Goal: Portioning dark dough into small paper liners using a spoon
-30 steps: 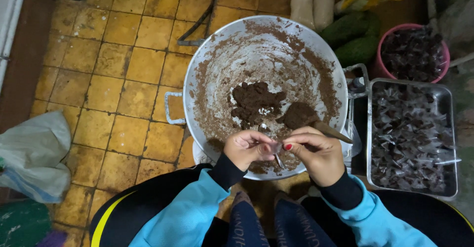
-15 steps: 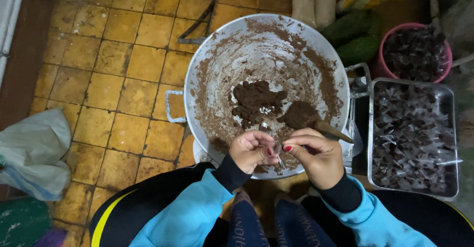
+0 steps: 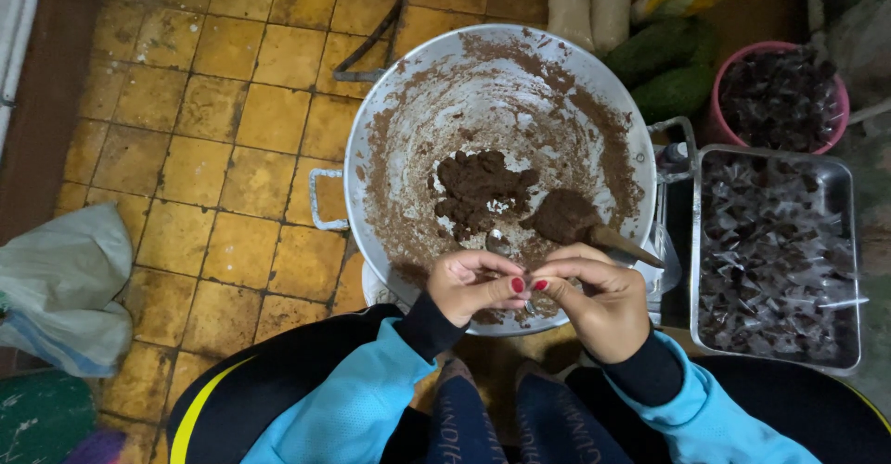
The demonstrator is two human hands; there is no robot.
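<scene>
A big metal basin [image 3: 371, 139] smeared with brown paste stands on the floor in front of me. A lump of the paste [image 3: 478, 190] lies in its middle. Beside the lump rests a wooden spoon [image 3: 620, 241] loaded with more paste. Over the basin's near rim, my left hand [image 3: 469, 288] and my right hand [image 3: 599, 306] meet fingertip to fingertip. Both pinch a small wrapped piece [image 3: 529, 299] between them, mostly hidden by the fingers. A small metal spoon [image 3: 495, 239] shows just beyond my left fingers.
A metal tray [image 3: 840, 181] full of wrapped dark pieces stands at my right. Behind it is a pink bucket [image 3: 719, 79] with more of them. Green bundles [image 3: 668, 70] lie behind the basin. A plastic bag [image 3: 65, 288] lies on the yellow tiled floor at left.
My fingertips have drawn closer together around the small piece. The basin, the wooden spoon and the tray have not moved.
</scene>
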